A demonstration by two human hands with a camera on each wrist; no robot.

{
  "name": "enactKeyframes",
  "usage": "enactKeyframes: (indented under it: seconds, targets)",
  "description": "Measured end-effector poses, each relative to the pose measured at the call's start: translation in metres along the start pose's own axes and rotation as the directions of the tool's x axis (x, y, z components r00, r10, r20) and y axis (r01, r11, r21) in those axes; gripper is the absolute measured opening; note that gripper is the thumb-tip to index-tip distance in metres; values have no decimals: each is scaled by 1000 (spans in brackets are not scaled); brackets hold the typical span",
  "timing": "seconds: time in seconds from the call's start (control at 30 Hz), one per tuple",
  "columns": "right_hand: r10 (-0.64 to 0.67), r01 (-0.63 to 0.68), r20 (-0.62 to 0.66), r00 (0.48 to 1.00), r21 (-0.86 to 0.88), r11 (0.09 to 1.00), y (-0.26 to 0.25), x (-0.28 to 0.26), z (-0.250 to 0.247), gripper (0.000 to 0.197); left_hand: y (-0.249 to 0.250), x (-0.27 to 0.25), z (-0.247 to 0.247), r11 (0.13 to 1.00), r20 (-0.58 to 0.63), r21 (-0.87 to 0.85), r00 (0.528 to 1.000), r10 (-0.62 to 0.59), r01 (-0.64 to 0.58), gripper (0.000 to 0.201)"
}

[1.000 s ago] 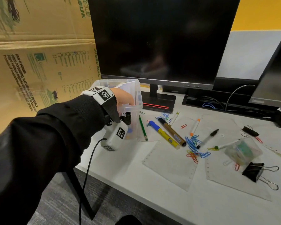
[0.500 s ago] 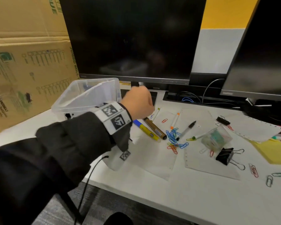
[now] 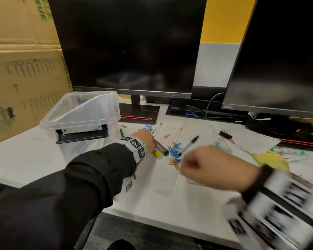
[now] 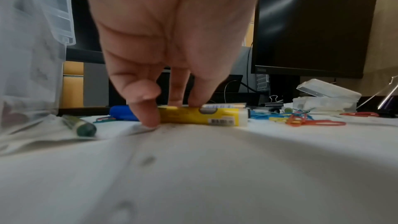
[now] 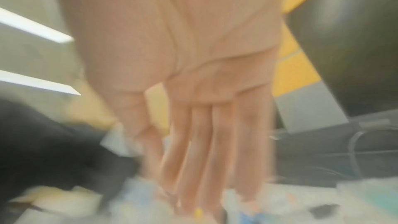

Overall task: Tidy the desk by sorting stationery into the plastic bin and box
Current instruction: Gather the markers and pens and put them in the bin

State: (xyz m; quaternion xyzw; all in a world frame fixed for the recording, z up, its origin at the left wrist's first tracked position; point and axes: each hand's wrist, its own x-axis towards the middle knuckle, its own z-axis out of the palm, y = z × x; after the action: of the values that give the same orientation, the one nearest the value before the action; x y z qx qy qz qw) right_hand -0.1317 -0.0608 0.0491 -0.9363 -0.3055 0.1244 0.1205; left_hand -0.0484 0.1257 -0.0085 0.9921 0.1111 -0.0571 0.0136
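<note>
A yellow marker with a blue cap (image 4: pixel 193 116) lies on the desk, and my left hand (image 4: pixel 168 113) pinches it, thumb in front and fingers behind. From the head view, my left hand (image 3: pixel 145 139) covers most of the marker, whose yellow end (image 3: pixel 156 153) pokes out beside a brown marker (image 3: pixel 161 148). The clear plastic bin (image 3: pixel 79 112) stands just left of that hand. My right hand (image 3: pixel 197 165) hovers blurred over the paper clips (image 3: pixel 174 152); in the right wrist view its fingers (image 5: pixel 204 168) are straight and hold nothing. A small clear box (image 4: pixel 327 94) sits to the right, lid raised.
A black pen (image 3: pixel 189 145), an orange-tipped marker (image 3: pixel 177 136), a green pen (image 3: pixel 121 132) and a black binder clip (image 3: pixel 225 135) lie on loose paper sheets. Two dark monitors (image 3: pixel 126 46) stand behind. Cardboard boxes (image 3: pixel 22 73) wall off the left side.
My left hand came away from the bin, moved right and dropped onto the yellow marker. My right hand swept into view from the right. The head view turned rightward.
</note>
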Motion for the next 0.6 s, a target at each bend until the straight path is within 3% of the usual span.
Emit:
enactKeyframes:
  seconds: [0.1,0.27,0.37,0.53,0.6]
  targets:
    - [23,-19,-140,990,29,999,-3,59,4,29,1,2,2,1000,4,5,1000,23,-23,34]
    - [16,-17,-17,1000,-51,999,6,114,21,32,-1,4,4,998,-16,-40,999,40,-41,32]
    - [31,-29,19,999,-75,997,8,124,30,28,0,5,4,997,-57,-64,998,41,-45,27]
    - [118,-131,-105,987,-132,982,12,120,26,27,1,12,0,982,-200,-180,975,-92,56,29]
    - [143,-157,-88,986,-182,971,15,116,26,31,2,14,0,979,-208,-195,974,-96,55,26]
